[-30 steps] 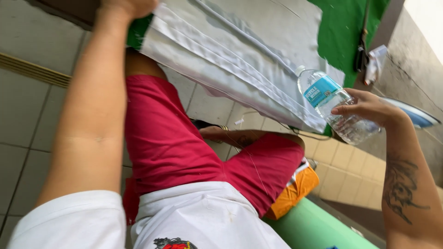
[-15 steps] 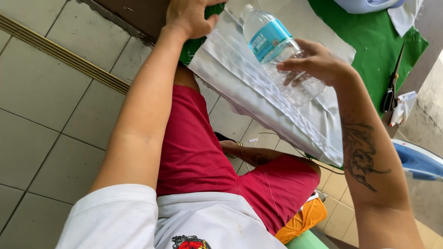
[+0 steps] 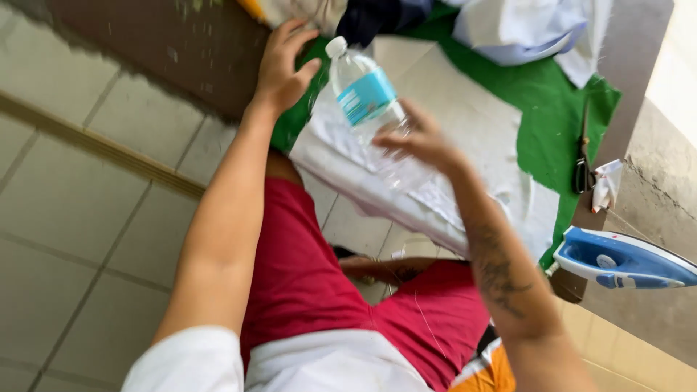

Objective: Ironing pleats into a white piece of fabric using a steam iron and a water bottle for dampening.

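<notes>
Both hands work over the white cloth: our right hand (image 3: 425,141) grips a clear water bottle (image 3: 367,101), our left hand (image 3: 283,62) rests open on the far left edge.
We see the white cloth (image 3: 465,156) spread flat on the green cover (image 3: 559,109), the bottle capped and tilted above it; we judge wetting not begun. Piled clothes (image 3: 508,25) crowd the far side; blue iron (image 3: 621,258) waits right, scissors (image 3: 583,156) beside it.
</notes>
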